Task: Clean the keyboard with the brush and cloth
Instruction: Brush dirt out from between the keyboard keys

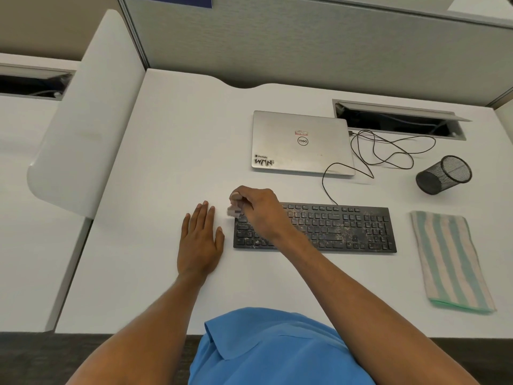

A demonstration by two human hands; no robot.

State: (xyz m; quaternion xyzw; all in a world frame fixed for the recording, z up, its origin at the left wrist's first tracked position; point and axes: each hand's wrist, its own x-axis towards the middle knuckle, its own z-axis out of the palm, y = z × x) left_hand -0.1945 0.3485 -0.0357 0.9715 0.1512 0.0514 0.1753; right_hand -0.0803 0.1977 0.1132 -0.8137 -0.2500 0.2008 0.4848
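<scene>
White desk [166,168] is carrying a dusty black keyboard [327,229]. Curled fingers [242,192] of the right hand [259,211] are gripping a blurred brush [234,212] over the keyboard's far left corner, while the left hand [200,241] is lying flat, fingers straight, just left of the keyboard. A striped cloth [451,259] is lying folded right of the keyboard.
</scene>
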